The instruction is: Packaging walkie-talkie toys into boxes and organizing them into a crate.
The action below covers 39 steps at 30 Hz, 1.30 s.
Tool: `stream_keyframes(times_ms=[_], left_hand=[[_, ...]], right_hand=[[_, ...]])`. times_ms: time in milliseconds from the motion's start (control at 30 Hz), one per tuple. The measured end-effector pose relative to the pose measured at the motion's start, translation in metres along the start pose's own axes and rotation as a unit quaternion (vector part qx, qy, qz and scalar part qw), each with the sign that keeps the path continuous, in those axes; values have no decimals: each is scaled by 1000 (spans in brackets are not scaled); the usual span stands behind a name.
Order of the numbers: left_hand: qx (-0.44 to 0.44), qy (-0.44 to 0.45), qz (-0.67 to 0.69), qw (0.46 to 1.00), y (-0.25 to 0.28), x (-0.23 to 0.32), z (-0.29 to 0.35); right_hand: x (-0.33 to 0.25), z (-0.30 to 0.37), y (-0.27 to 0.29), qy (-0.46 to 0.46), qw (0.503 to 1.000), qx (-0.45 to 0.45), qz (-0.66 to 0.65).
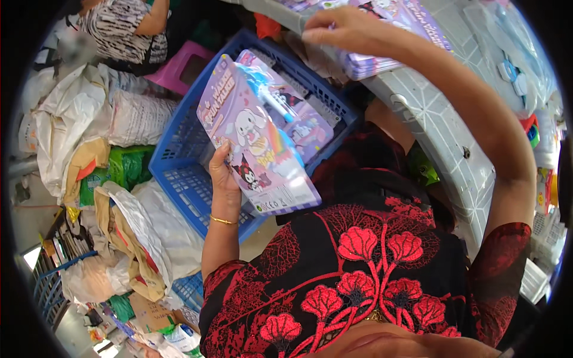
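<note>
My left hand [224, 171] grips a lilac printed backing card [248, 128] by its left edge, thumb on the cartoon-printed face. Blue and clear plastic shows along the card's right side; how it joins the card is hidden. The card is tilted above a blue plastic basket [179, 149]. Inside the basket lies another lilac package [307, 128], partly covered by the held one. My right hand [337, 28] reaches across the table edge, fingers apart and holding nothing that I can see. Beside it, a stack of similar lilac cards [370, 65] rests on the table.
The grey patterned table [430, 113] curves along my right side, with clear plastic bags [507, 53] on it. A pink stool [182, 65] stands beyond the basket, near a person in a striped top [116, 27]. Sacks and bags [140, 113] crowd the floor at left.
</note>
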<state>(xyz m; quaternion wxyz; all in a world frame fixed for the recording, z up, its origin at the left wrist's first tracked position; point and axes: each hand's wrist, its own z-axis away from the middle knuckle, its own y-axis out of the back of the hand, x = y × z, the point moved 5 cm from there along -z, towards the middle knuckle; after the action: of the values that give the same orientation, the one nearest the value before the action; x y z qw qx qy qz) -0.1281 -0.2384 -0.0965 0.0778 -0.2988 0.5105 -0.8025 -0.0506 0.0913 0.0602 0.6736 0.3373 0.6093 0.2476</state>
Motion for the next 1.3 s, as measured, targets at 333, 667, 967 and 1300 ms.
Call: stream_keyframes(times_ms=[333,667,967,1300], left_hand=[[235,-23,3,972,139,-33,12],[258,-89,70,960,212,-100,-83],[325,-243,194,893,241,-129,-155],[275,-244,248,896,249,-173,-216]], right_hand=[[-8,-90,-29,244,889,-134,363],[2,-107,-44,371,756,-287,455],[-30,-121,-58,346,800,-283,401],[-39,-127,-63,319,829,-291,356]])
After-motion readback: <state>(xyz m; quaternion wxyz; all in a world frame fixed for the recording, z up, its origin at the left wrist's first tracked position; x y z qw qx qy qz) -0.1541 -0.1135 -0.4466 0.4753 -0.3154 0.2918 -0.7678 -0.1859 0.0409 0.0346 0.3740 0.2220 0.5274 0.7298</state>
